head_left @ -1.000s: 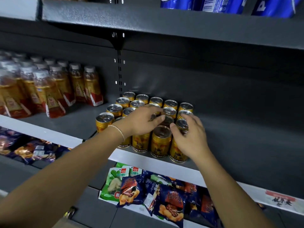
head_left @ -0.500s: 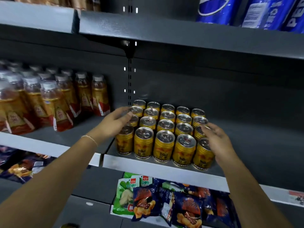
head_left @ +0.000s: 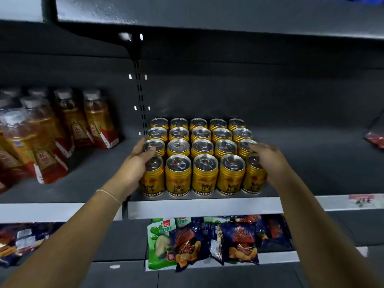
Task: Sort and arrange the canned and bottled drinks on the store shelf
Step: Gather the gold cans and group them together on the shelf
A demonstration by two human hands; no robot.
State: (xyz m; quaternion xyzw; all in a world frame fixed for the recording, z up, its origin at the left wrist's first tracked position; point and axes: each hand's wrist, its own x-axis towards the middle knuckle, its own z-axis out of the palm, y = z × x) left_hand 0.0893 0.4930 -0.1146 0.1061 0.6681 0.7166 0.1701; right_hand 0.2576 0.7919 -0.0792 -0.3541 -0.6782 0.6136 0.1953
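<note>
Cans (head_left: 199, 156) are sitting as one block on the middle shelf (head_left: 205, 206), just right of the slotted upright (head_left: 140, 96), with the front row close to the shelf lip. They are standing five across and four deep, rows parallel to the lip, neighbours touching or nearly so.

All the cans are standing upright, long axis vertical, pull-tab lids up. Front-row labels are facing out toward the aisle. No can is tipping or sitting out of line.

The left hand (head_left: 135, 163) is pressing the block's left flank at the two front rows. Its fingers are running fairly straight along the cans and the thumb is lying over a lid rim. It is pushing, not grasping.

The right hand (head_left: 268, 161) is lying against the right flank at the front corner, fingers reaching over the can behind. It is motion-smeared, so I cannot tell if they are curling round a can or just pressing.

Progress: the can block is looking squared, and this is likely the last squeeze to tighten it.

The bottles (head_left: 62, 132) on the section to the left are looking looser, some leaning, though the lens is bending that edge. They are probably what is left.

Snack bags (head_left: 207, 240) are lying on the shelf below.
</note>
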